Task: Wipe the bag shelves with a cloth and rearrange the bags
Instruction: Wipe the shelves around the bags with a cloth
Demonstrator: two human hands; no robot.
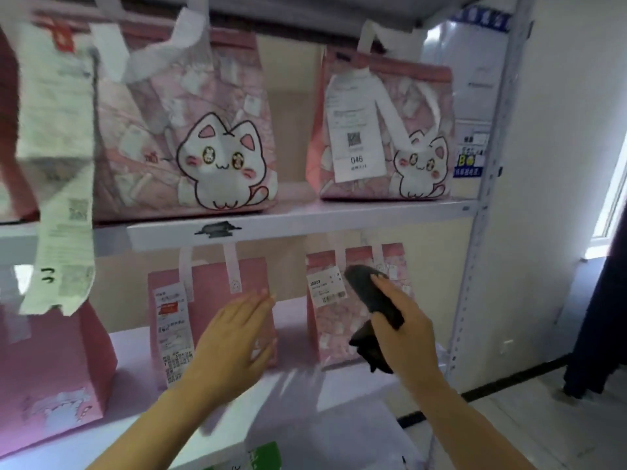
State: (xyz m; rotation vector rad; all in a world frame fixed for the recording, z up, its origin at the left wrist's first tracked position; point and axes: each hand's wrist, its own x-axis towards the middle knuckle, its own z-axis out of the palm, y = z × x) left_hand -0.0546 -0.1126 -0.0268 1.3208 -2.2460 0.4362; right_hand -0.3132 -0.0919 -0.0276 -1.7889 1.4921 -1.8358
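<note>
My right hand grips a dark cloth in front of a pink patterned bag at the right of the lower shelf. My left hand reaches forward with straight fingers and touches the right side of a plain pink bag with a receipt in the middle of that shelf. On the upper shelf stand two pink cat bags, one in the middle and one at the right with a tag marked 046.
A larger pink bag stands at the lower left. Long paper receipts hang down at the upper left. The shelf's metal upright runs down the right side, with a white wall and a window beyond it.
</note>
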